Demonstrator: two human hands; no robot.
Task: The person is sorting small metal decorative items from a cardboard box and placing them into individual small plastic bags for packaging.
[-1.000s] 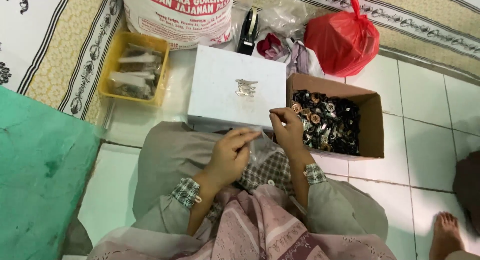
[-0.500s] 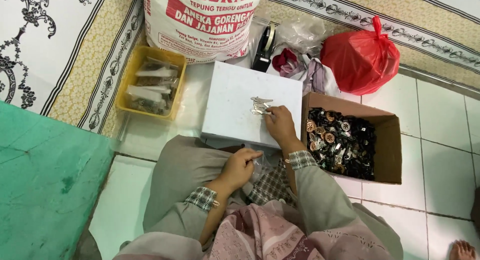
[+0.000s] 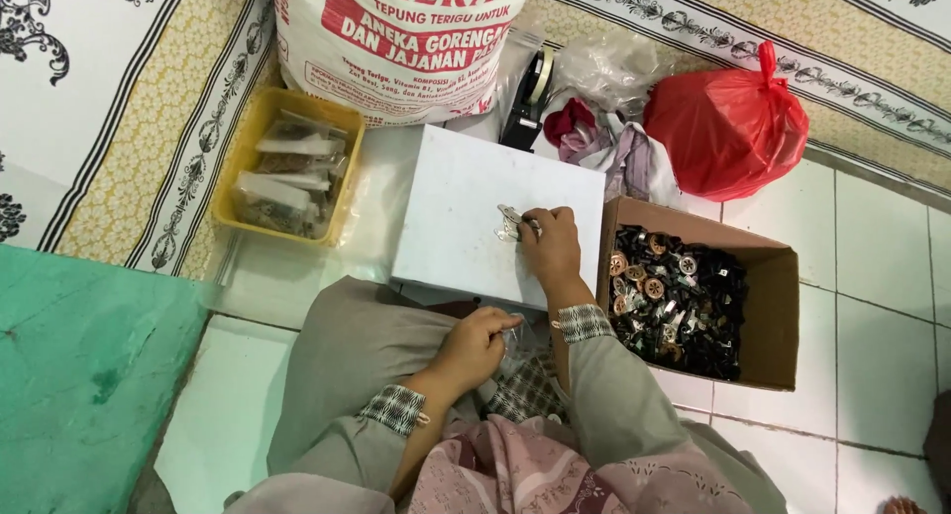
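Your right hand (image 3: 551, 245) stretches forward, fingers pinched on a small silvery metal piece (image 3: 508, 223) lying on the flat white box (image 3: 446, 217), while your left hand (image 3: 479, 346) curls closed over your lap, its contents hidden.

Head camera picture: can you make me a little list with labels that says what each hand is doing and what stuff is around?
right hand: on the white box, fingers at a small clear packet
left hand: in the lap, on clear plastic
cardboard box: right of the white box, full of small dark and metal pieces
yellow tray: left, holds filled packets
red bag: behind the cardboard box
big sack: at the top, on the patterned mat
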